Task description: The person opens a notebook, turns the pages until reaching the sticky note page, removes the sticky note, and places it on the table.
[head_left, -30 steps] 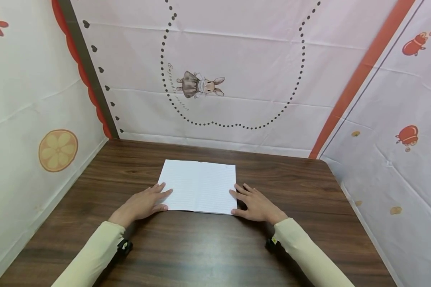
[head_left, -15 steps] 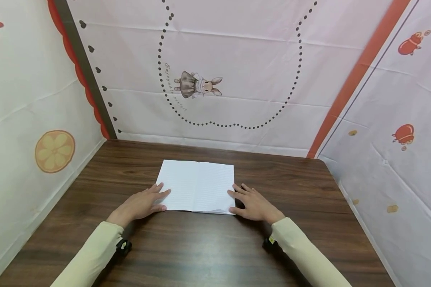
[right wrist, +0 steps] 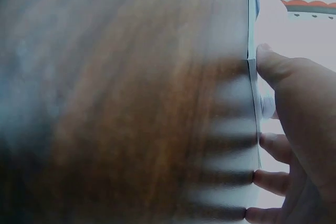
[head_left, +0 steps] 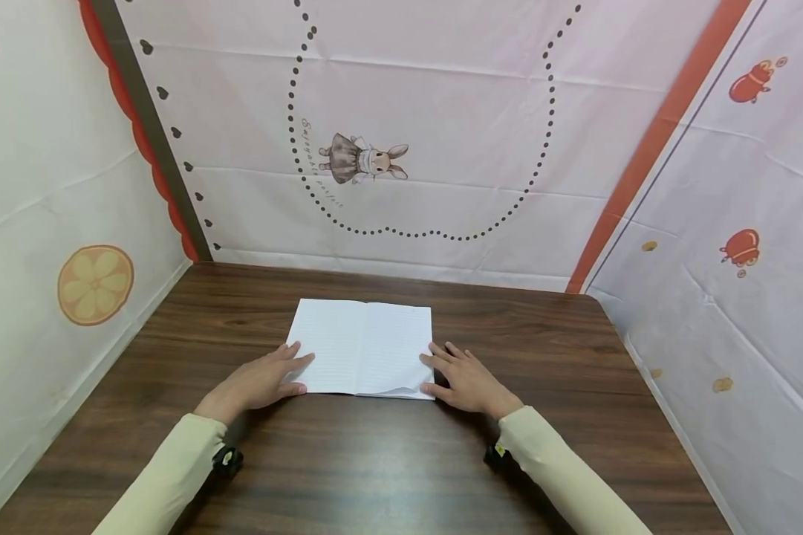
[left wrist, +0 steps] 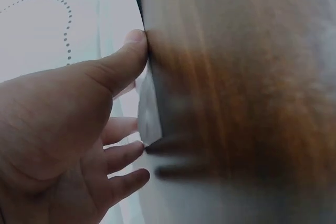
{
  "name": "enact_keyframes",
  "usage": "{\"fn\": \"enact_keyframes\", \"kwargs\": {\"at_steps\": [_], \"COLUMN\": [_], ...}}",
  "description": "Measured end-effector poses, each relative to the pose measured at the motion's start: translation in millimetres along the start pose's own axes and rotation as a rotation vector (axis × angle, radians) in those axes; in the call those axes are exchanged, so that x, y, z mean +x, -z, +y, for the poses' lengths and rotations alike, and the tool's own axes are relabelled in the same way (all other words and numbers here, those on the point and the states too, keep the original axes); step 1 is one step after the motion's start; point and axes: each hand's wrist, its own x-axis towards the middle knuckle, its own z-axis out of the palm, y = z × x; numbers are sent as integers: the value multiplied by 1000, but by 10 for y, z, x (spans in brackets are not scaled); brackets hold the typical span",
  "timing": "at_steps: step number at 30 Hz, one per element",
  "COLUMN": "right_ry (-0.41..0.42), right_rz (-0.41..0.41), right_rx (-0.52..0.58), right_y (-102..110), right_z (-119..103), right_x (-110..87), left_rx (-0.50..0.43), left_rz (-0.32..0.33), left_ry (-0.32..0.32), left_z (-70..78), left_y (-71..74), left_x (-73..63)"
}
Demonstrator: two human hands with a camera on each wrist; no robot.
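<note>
An open notebook (head_left: 324,342) with white lined pages lies flat on the brown wooden table. On its left edge rests my left hand (head_left: 261,380), fingers spread, the thumb at the lower left corner. My right hand (head_left: 468,380) lies at the right edge with its fingers spread. Its thumb touches the lower right corner, where the top page (head_left: 401,386) bulges up in a small curl. In the left wrist view, the left thumb (left wrist: 134,43) presses along the notebook's edge. The right wrist view has the right thumb (right wrist: 268,59) against the stacked page edges.
The wooden table (head_left: 348,461) spreads around the notebook. Printed cloth hangs behind it (head_left: 481,171) and along both sides. Each wrist carries a small black camera; one (head_left: 227,461) sits under the left sleeve.
The lower right corner of the top page has lifted into a curl beside the right thumb. Both hands stay in place on the notebook, while the whole head view has shifted slightly.
</note>
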Motion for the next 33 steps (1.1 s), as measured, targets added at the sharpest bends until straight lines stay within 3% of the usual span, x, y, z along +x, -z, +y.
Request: {"fn": "enact_keyframes", "kwargs": {"at_steps": [3,6,11,16,24,29,33], "right_ry": [-2,4,-8,-17,-7,-7,-12], "right_rz": [-2,0,-10,-15,-11,-5,-5], "right_rx": [1,6,3,11,1,-4,-3], "right_y": [1,3,5,23,26,10,18], "right_z": [3,7,15,16,16,18,16], "right_x": [-9,-15,-19,-17,-3,7,10], "left_rx": [6,40,138,163,248,318,353], "left_rz": [16,81,247,322,269,265,252], "left_ry": [-8,-47,-201,-348,-474,-529,-527], "left_z": [38,119,382,722,1159,1250,1273], "left_y": [18,37,27,-51,-289,-462,-504], "left_x": [36,102,334,595,887,997,1058]}}
